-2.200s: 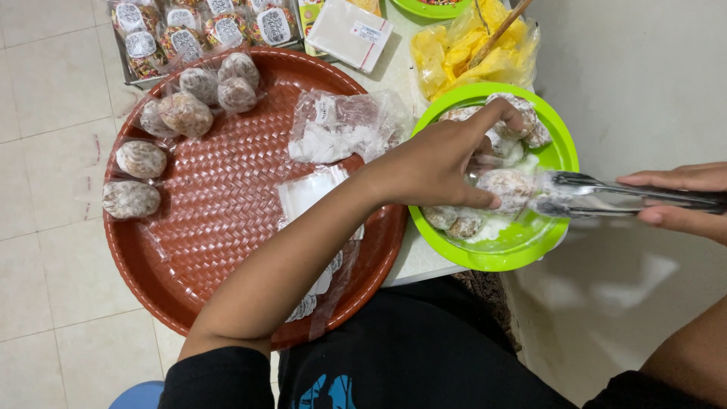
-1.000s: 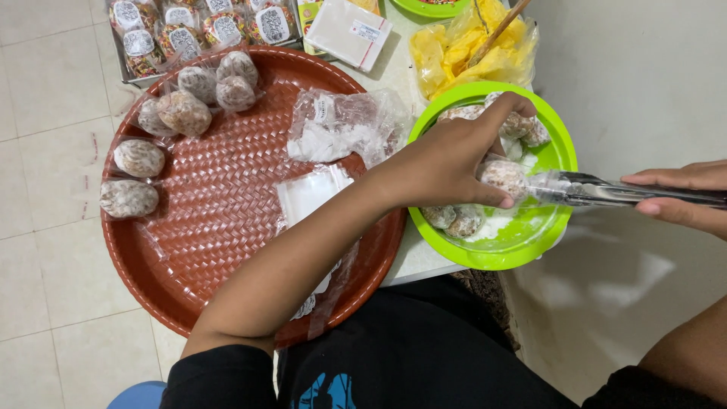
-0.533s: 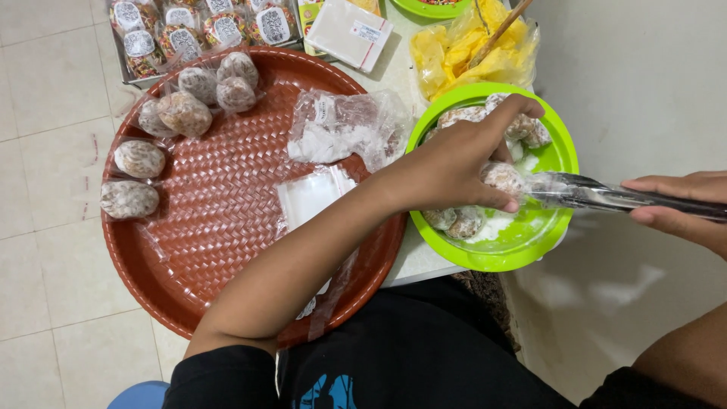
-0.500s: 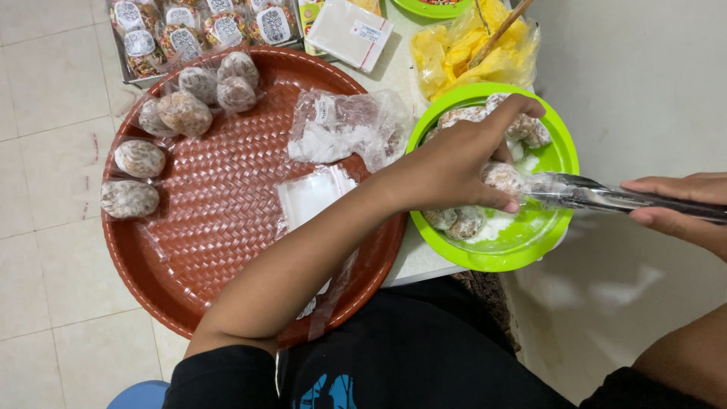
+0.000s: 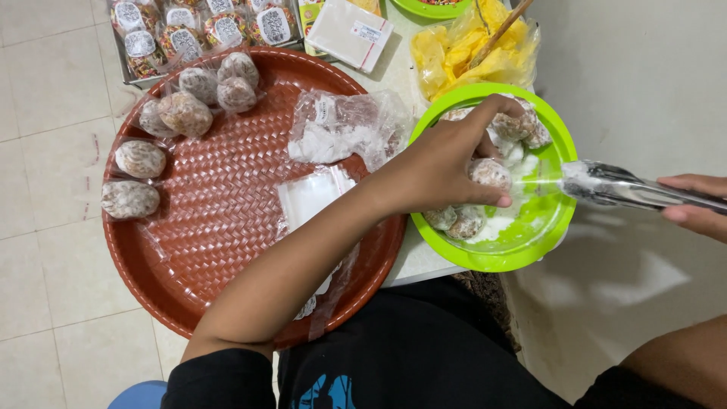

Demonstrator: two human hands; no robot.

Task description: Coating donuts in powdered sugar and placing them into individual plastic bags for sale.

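Now the left hand [image 5: 447, 163] has closed its fingers on a powdery ball [image 5: 491, 174] in the green bowl [image 5: 556, 227], seemingly released by the tongs [image 5: 606, 182] that the right hand [image 5: 700, 204] grips just beside that bowl.

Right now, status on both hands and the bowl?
Left hand in green bowl, fingers on a powdered ball. Right hand holds metal tongs, tips over bowl. Nothing blocking.
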